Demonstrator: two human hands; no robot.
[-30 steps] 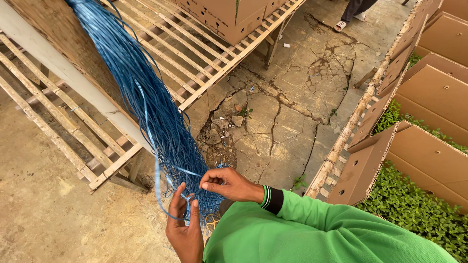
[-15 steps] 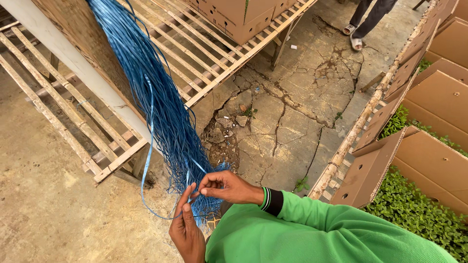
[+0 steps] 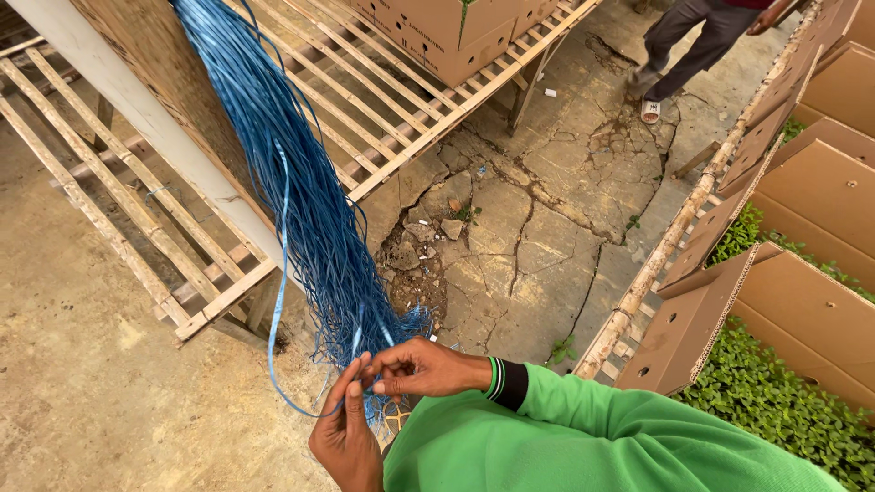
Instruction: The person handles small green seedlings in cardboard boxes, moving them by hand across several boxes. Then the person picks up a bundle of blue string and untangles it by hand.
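Note:
A thick bundle of blue plastic strings [image 3: 301, 200] hangs from the upper left down to a frayed end just above my hands. My left hand [image 3: 346, 437] reaches up from below, its fingers pinched on a single blue strand [image 3: 278, 273] that loops out to the left of the bundle. My right hand [image 3: 419, 369], in a green sleeve with a black cuff, comes in from the right and pinches strands at the bundle's lower end. The fingertips of both hands meet there.
Slatted wooden racks [image 3: 137, 210] stand to the left and behind, with cardboard boxes [image 3: 437, 36] on the far one. Open cardboard boxes [image 3: 802, 301] with green plants [image 3: 775, 401] line the right side. Another person's legs [image 3: 684, 46] stand on the cracked concrete floor [image 3: 538, 228] at the top right.
One blue strand has come away from the bundle into a longer loop on the left. My hands stay together at the bundle's end. Another person has walked further into view at the top right.

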